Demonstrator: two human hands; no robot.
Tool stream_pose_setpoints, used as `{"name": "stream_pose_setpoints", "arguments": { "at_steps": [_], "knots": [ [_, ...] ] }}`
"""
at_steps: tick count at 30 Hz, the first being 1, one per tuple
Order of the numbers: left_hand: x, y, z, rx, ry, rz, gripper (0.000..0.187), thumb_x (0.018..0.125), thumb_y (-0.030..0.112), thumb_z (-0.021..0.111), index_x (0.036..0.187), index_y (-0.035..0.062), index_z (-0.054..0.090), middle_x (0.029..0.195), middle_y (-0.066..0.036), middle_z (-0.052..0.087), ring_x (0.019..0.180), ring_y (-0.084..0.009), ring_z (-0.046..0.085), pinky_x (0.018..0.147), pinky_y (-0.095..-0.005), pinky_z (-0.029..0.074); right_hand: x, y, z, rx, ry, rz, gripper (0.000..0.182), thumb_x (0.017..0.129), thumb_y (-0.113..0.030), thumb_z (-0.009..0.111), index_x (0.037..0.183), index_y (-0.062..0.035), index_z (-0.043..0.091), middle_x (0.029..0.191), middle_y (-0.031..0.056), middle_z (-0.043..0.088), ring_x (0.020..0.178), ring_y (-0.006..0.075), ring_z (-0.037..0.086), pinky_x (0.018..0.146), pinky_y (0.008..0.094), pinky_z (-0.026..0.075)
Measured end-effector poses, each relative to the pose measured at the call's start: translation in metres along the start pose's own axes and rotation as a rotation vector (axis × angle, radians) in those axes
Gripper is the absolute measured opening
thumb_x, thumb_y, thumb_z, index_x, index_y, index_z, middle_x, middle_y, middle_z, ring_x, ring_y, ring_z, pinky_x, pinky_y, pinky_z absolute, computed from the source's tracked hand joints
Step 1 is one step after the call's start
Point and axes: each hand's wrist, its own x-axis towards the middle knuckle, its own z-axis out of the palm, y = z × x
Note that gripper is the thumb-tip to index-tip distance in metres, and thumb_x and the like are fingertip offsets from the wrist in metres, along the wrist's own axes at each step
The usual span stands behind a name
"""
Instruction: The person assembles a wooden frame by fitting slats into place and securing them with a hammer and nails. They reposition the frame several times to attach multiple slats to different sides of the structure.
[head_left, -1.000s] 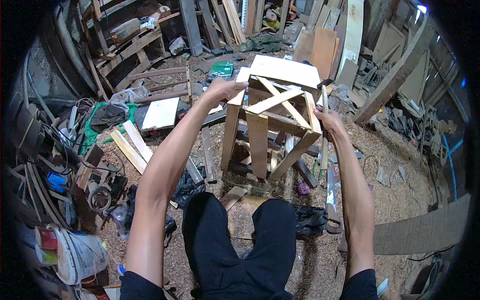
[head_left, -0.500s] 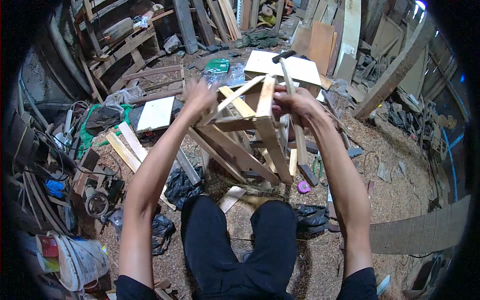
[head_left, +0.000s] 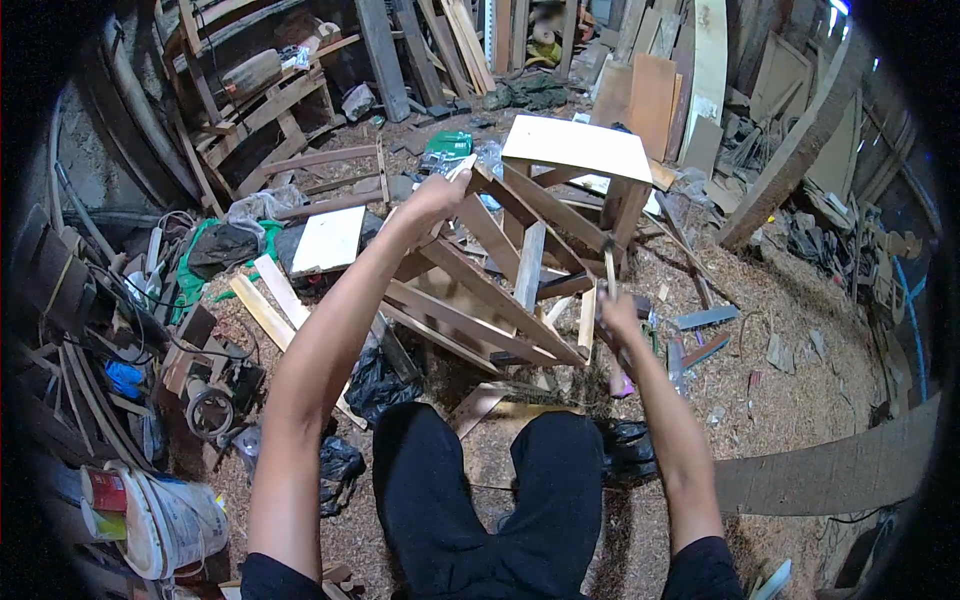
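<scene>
Your left hand (head_left: pixel 437 200) is closed on the upper left end of the frame (head_left: pixel 497 301), apparently to steady it; the frame sits tilted mid-scene. Your right hand (head_left: pixel 622 318) grips the hammer (head_left: pixel 610 262) by its handle, head pointing far. A bucket (head_left: pixel 178 535) stands near left, contents not discernible.

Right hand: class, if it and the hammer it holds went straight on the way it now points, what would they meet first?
Beyond the right hand and its hammer, probably the leg of the white-topped stool, though depth is unclear.
</scene>
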Motion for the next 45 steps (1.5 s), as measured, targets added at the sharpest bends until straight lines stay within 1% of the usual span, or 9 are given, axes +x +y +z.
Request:
{"name": "stream_pose_setpoints", "arguments": {
  "at_steps": [14, 17, 21, 22, 26, 30, 33, 39, 45],
  "knots": [
    [-0.031, -0.038, -0.053, -0.274, -0.131, 0.248, 0.058, 0.092, 0.058, 0.033, 0.1, 0.007, 0.059, 0.075, -0.002, 0.054, 0.063, -0.0139, 0.05, 0.058, -0.0298, 0.042, -0.045, -0.044, -0.055, 1.255, -0.287, 0.359, 0.046, 0.095, -0.047, 0.034, 0.125, -0.0126, 0.043, 0.083, 0.0054, 0.065, 0.063, 0.0167, 0.056, 0.053, 0.0298, 0.048],
    [-0.038, -0.064, -0.042, -0.352, -0.265, -0.029, 0.088, 0.082, 0.075, 0.004, 0.084, 0.0064, 0.059, 0.075, -0.004, 0.059, 0.071, -0.0155, 0.054, 0.071, -0.0358, 0.041, -0.011, -0.007, -0.043, 1.019, -0.321, 0.384, 0.047, 0.091, -0.053, 0.04, 0.116, -0.0139, 0.052, 0.067, -0.001, 0.049, 0.072, 0.0178, 0.055, 0.062, 0.0395, 0.051],
    [-0.043, -0.119, 0.011, -0.401, -0.184, -0.227, 0.088, 0.081, 0.075, 0.004, 0.083, 0.0076, 0.061, 0.072, -0.007, 0.058, 0.07, -0.0182, 0.056, 0.073, -0.0338, 0.045, -0.005, 0.02, -0.022, 0.851, -0.264, 0.354, 0.045, 0.09, -0.054, 0.042, 0.113, -0.0174, 0.055, 0.077, -0.0027, 0.049, 0.075, 0.0148, 0.052, 0.062, 0.0425, 0.051],
    [-0.032, -0.135, 0.031, -0.482, 0.122, -0.187, 0.087, 0.081, 0.075, 0.004, 0.088, 0.0088, 0.059, 0.065, -0.005, 0.056, 0.065, -0.0178, 0.056, 0.074, -0.0364, 0.047, -0.014, 0.007, -0.029, 0.843, -0.264, 0.367, 0.045, 0.09, -0.054, 0.042, 0.113, -0.0174, 0.055, 0.077, -0.0027, 0.049, 0.075, 0.0148, 0.052, 0.062, 0.0425, 0.051],
    [-0.032, -0.177, 0.003, -0.95, -0.333, -0.62, 0.091, 0.08, 0.076, 0.006, 0.133, 0.0095, 0.039, 0.118, -0.019, 0.054, 0.107, -0.0328, 0.053, 0.094, -0.05, 0.04, -0.002, -0.008, -0.028, 0.618, -0.29, 0.35, 0.044, 0.092, -0.053, 0.039, 0.099, -0.0142, 0.058, 0.076, 0.0006, 0.053, 0.072, 0.0158, 0.052, 0.063, 0.0432, 0.048],
    [-0.065, -0.109, 0.009, -0.318, -0.256, -0.62, 0.074, 0.09, 0.064, 0.015, 0.139, 0.0108, 0.032, 0.135, -0.015, 0.042, 0.118, -0.0309, 0.047, 0.097, -0.0541, 0.037, 0.045, 0.005, -0.018, 0.525, -0.428, 0.429, 0.043, 0.093, -0.045, 0.041, 0.097, -0.007, 0.061, 0.081, 0.0063, 0.063, 0.064, 0.0176, 0.058, 0.058, 0.0331, 0.049],
    [-0.051, -0.155, 0.025, -0.689, -0.347, -0.559, 0.066, 0.094, 0.054, 0.021, 0.136, 0.0044, 0.033, 0.133, -0.014, 0.045, 0.118, -0.0239, 0.048, 0.099, -0.0432, 0.039, 0.037, -0.003, -0.023, 0.345, -0.441, 0.506, 0.048, 0.091, -0.042, 0.046, 0.111, -0.0004, 0.058, 0.105, 0.0176, 0.061, 0.097, 0.027, 0.056, 0.081, 0.0392, 0.043],
    [-0.052, -0.173, 0.04, -0.695, -0.166, -0.593, 0.064, 0.09, 0.055, 0.032, 0.122, 0.0015, 0.048, 0.108, -0.016, 0.058, 0.097, -0.0214, 0.055, 0.085, -0.0363, 0.042, 0.018, 0.006, -0.017, 0.52, -0.532, 0.398, 0.03, 0.091, -0.029, 0.052, 0.103, -0.0029, 0.061, 0.09, 0.007, 0.065, 0.082, 0.0151, 0.059, 0.077, 0.026, 0.044],
    [-0.055, -0.16, 0.072, -0.856, -0.083, -0.434, 0.09, 0.081, 0.075, 0.027, 0.138, 0.0049, 0.029, 0.134, -0.02, 0.041, 0.119, -0.0306, 0.046, 0.098, -0.0458, 0.036, -0.016, 0.011, -0.017, 0.575, -0.463, 0.328, 0.024, 0.088, -0.027, 0.06, 0.1, -0.0053, 0.062, 0.084, 0.0005, 0.061, 0.076, 0.0121, 0.055, 0.071, 0.0273, 0.044]
  ]
}}
